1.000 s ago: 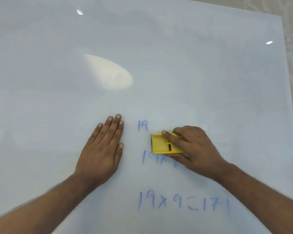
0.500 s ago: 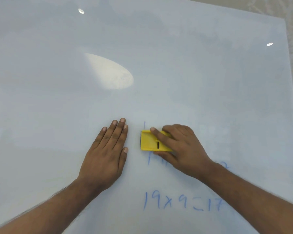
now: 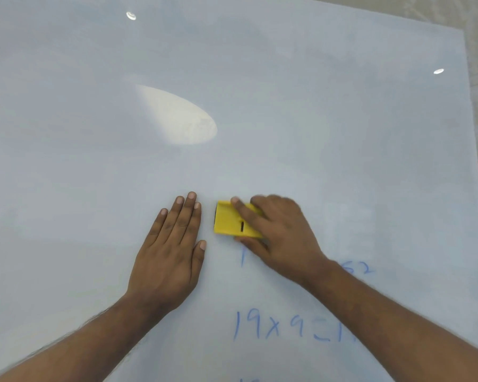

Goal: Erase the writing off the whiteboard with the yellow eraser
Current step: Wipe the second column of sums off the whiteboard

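The right hand (image 3: 276,232) grips the yellow eraser (image 3: 232,220) on the whiteboard (image 3: 287,92), just above blue writing (image 3: 271,326). The left hand (image 3: 171,249) lies flat beside it, fingers straight.

Whiteboard (image 3: 287,106) carries yellow eraser (image 3: 229,220), left hand (image 3: 169,252) flat

Eraser (image 3: 230,221) lies on whiteboard (image 3: 315,119) (right of left hand (image 3: 169,255)), behind writing (image 3: 271,326).
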Motion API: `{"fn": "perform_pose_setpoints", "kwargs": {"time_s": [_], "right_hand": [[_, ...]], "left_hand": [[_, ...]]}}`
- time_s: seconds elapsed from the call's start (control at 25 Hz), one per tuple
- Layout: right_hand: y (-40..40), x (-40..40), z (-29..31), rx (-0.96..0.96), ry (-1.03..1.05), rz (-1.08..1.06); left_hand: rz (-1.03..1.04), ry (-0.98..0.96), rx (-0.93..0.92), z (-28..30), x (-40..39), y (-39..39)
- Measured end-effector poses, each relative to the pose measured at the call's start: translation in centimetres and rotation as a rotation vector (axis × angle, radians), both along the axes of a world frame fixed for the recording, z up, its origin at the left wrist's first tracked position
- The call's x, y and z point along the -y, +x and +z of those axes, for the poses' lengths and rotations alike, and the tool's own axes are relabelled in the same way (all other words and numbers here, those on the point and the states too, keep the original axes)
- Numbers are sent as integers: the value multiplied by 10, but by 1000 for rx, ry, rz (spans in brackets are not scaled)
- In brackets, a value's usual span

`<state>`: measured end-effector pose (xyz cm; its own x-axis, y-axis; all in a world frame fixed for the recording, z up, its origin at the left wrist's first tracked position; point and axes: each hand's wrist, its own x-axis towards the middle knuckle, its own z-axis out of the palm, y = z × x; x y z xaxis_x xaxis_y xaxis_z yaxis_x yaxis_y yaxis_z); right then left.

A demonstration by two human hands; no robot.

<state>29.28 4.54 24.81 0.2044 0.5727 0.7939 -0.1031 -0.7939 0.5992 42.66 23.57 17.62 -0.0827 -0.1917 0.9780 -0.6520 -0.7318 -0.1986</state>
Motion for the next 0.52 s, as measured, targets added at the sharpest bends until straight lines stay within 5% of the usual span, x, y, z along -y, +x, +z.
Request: {"fn": "perform_pose_setpoints", "kwargs": {"time_s": [0.16, 0.4, 0.52], "right_hand": [[-22, 35, -39, -80, -129, -26], [-21, 32, -8, 50, 136, -2], [-7, 17, -33, 11, 49, -2]], "left_hand": [[12, 10, -8, -5, -4, -1], [11, -12, -28, -14, 2, -3], [8, 3, -13, -17, 2, -1]]}}
